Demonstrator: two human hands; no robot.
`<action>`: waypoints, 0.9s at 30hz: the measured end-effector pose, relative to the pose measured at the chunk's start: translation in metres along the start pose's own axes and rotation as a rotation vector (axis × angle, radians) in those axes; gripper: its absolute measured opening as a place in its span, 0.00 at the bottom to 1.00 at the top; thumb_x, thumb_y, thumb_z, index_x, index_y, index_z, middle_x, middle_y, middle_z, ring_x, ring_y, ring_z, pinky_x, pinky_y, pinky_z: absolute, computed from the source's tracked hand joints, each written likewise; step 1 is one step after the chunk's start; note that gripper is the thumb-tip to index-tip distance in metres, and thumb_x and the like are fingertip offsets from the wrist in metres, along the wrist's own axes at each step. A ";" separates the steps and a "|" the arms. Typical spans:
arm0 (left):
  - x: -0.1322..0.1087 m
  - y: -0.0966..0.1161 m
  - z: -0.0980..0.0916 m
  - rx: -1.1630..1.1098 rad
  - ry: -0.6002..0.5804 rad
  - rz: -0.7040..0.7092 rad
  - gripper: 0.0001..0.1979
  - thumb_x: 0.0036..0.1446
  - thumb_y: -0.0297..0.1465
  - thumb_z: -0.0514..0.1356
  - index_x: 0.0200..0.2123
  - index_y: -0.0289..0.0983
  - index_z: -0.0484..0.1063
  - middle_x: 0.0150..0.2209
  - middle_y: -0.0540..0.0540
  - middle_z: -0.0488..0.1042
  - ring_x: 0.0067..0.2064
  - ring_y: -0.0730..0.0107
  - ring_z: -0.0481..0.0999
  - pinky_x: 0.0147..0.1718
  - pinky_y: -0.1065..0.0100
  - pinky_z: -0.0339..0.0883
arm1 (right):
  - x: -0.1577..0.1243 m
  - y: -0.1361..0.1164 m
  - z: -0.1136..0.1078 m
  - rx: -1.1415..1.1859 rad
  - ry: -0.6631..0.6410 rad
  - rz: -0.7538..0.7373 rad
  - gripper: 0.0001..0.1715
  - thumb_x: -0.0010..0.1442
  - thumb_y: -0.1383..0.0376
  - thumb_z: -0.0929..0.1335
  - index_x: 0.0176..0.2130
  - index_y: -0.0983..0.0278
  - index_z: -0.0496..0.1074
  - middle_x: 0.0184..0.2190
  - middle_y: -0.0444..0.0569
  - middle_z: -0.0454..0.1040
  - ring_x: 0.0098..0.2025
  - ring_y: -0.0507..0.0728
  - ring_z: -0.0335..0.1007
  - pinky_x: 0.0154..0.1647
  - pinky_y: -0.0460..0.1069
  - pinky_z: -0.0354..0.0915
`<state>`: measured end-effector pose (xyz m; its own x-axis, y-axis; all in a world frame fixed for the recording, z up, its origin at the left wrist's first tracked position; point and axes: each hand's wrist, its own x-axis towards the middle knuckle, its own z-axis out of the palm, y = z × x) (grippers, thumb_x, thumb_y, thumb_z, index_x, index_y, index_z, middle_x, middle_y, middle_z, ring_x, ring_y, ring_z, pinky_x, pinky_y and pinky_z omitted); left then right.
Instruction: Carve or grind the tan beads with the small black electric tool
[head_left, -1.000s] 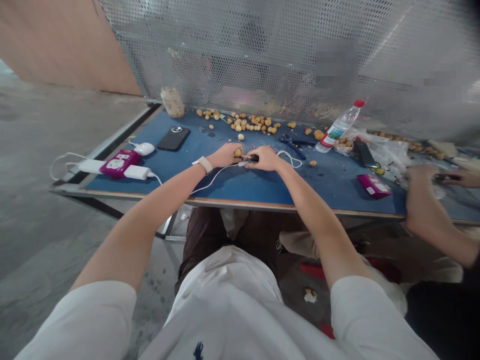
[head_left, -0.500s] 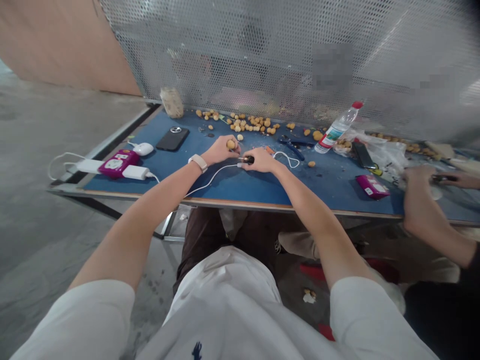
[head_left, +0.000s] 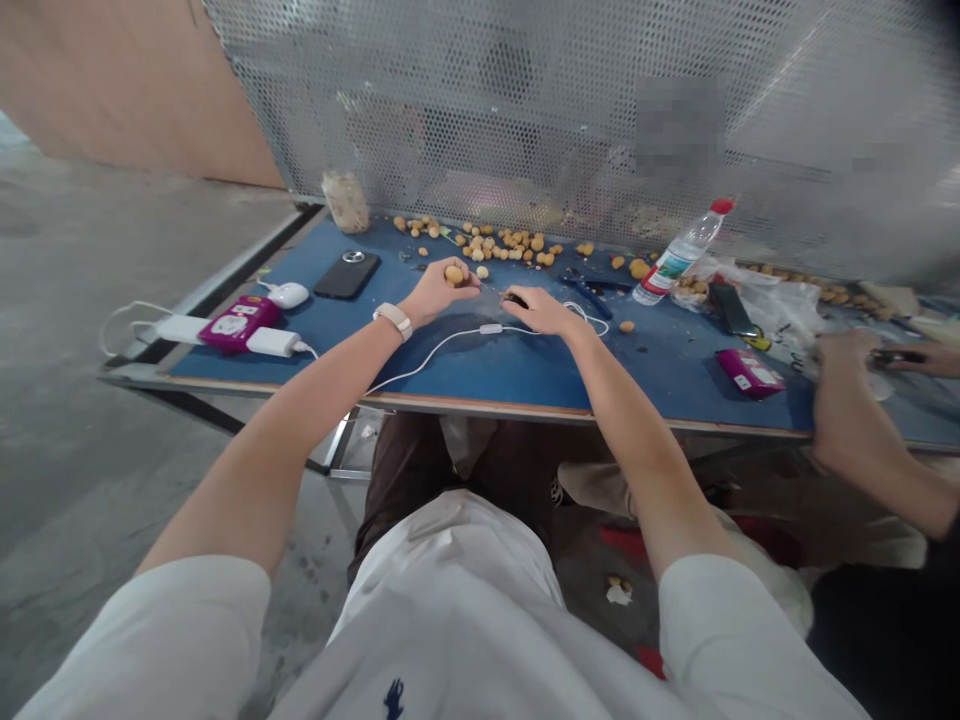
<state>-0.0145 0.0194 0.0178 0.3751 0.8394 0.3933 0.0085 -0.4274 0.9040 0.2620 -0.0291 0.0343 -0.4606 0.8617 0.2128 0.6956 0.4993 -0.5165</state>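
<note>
L hand (head_left: pixel 439 295) w/ fingers closed, pinching round tan lump (head_left: pixel 454 274). R hand (head_left: pixel 544 312) w/ fingers gripping small black-handled tool (head_left: pixel 514 298), just over blue-topped worktable (head_left: pixel 525 370).

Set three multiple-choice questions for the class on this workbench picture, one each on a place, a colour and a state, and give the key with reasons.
1. Which wrist wears the white band?
A) the left
B) the right
C) neither

2. What colour is the cap of the plastic water bottle?
A) blue
B) red
C) white

3. What is the left hand doing?
A) pressing a black phone
B) lying open and empty
C) holding a round tan ball

Key:
1. A, the band sits on the arm that ends in the left hand.
2. B, the top of the bottle shows red.
3. C, the ball rests against the curled fingers, away from the phone.
</note>
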 end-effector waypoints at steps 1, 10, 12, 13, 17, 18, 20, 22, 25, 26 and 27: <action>0.000 0.000 0.000 0.003 0.002 -0.001 0.24 0.51 0.29 0.79 0.38 0.42 0.66 0.42 0.45 0.86 0.50 0.60 0.86 0.57 0.52 0.83 | 0.001 0.001 0.001 -0.015 -0.007 -0.004 0.23 0.79 0.48 0.69 0.52 0.63 0.83 0.48 0.59 0.88 0.48 0.67 0.79 0.52 0.56 0.66; -0.004 0.000 0.004 0.015 -0.029 0.017 0.25 0.52 0.33 0.82 0.36 0.42 0.66 0.41 0.44 0.86 0.49 0.59 0.86 0.59 0.51 0.83 | 0.001 -0.005 0.005 -0.023 -0.036 -0.062 0.26 0.81 0.45 0.67 0.51 0.62 0.83 0.46 0.57 0.88 0.46 0.66 0.77 0.50 0.56 0.64; -0.004 -0.001 0.004 0.023 -0.017 0.023 0.25 0.53 0.34 0.82 0.37 0.42 0.66 0.41 0.45 0.86 0.49 0.60 0.86 0.59 0.51 0.83 | 0.001 -0.004 0.005 -0.028 -0.033 -0.057 0.26 0.80 0.45 0.67 0.51 0.62 0.83 0.46 0.57 0.88 0.46 0.66 0.77 0.50 0.56 0.63; -0.004 -0.001 0.004 0.025 -0.007 0.023 0.25 0.53 0.35 0.82 0.37 0.42 0.67 0.40 0.45 0.86 0.49 0.60 0.86 0.59 0.51 0.83 | 0.002 -0.004 0.005 -0.032 -0.031 -0.056 0.26 0.80 0.45 0.67 0.50 0.62 0.83 0.45 0.57 0.88 0.46 0.66 0.77 0.50 0.56 0.64; -0.003 -0.002 0.003 0.042 -0.010 0.030 0.24 0.54 0.34 0.81 0.38 0.42 0.67 0.41 0.45 0.85 0.49 0.61 0.86 0.58 0.52 0.83 | 0.002 -0.002 0.006 -0.031 -0.030 -0.068 0.27 0.79 0.44 0.67 0.50 0.62 0.84 0.45 0.56 0.88 0.46 0.66 0.78 0.50 0.56 0.64; -0.003 -0.002 0.003 0.049 -0.020 0.032 0.24 0.55 0.34 0.81 0.38 0.42 0.67 0.41 0.44 0.85 0.49 0.61 0.86 0.58 0.53 0.83 | 0.002 -0.002 0.006 -0.032 -0.032 -0.068 0.27 0.79 0.44 0.68 0.50 0.62 0.84 0.45 0.56 0.88 0.46 0.66 0.78 0.50 0.56 0.64; -0.004 -0.003 0.003 0.050 -0.033 0.030 0.24 0.55 0.33 0.81 0.37 0.42 0.66 0.41 0.44 0.85 0.49 0.62 0.86 0.58 0.53 0.82 | 0.002 -0.003 0.007 -0.031 -0.037 -0.065 0.27 0.79 0.44 0.68 0.50 0.62 0.85 0.45 0.56 0.88 0.46 0.66 0.78 0.51 0.56 0.65; -0.004 -0.003 0.003 0.032 -0.034 0.025 0.24 0.55 0.33 0.81 0.36 0.42 0.65 0.41 0.44 0.85 0.49 0.63 0.86 0.59 0.54 0.82 | 0.002 -0.005 0.007 -0.031 -0.036 -0.068 0.26 0.80 0.45 0.68 0.51 0.62 0.85 0.46 0.57 0.89 0.47 0.66 0.79 0.52 0.56 0.66; -0.005 -0.003 0.002 0.010 -0.035 0.023 0.25 0.54 0.32 0.81 0.36 0.41 0.65 0.41 0.44 0.85 0.49 0.63 0.86 0.59 0.54 0.83 | 0.001 -0.006 0.007 -0.042 -0.043 -0.070 0.25 0.80 0.47 0.68 0.52 0.62 0.86 0.47 0.58 0.90 0.48 0.67 0.81 0.52 0.57 0.66; -0.005 -0.002 0.002 0.014 -0.038 0.023 0.25 0.54 0.32 0.82 0.36 0.41 0.65 0.41 0.44 0.85 0.49 0.63 0.87 0.58 0.53 0.83 | 0.001 -0.006 0.007 -0.048 -0.044 -0.067 0.25 0.80 0.48 0.68 0.53 0.63 0.86 0.48 0.59 0.90 0.48 0.67 0.81 0.52 0.57 0.66; -0.006 -0.002 0.001 0.025 -0.042 0.023 0.25 0.53 0.32 0.82 0.36 0.41 0.65 0.41 0.44 0.86 0.49 0.62 0.87 0.58 0.53 0.83 | 0.001 -0.006 0.007 -0.055 -0.045 -0.063 0.25 0.80 0.48 0.68 0.53 0.63 0.87 0.48 0.59 0.90 0.48 0.67 0.81 0.52 0.57 0.67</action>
<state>-0.0155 0.0151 0.0137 0.4136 0.8146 0.4066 0.0218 -0.4554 0.8900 0.2537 -0.0316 0.0317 -0.5281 0.8239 0.2055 0.6927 0.5580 -0.4569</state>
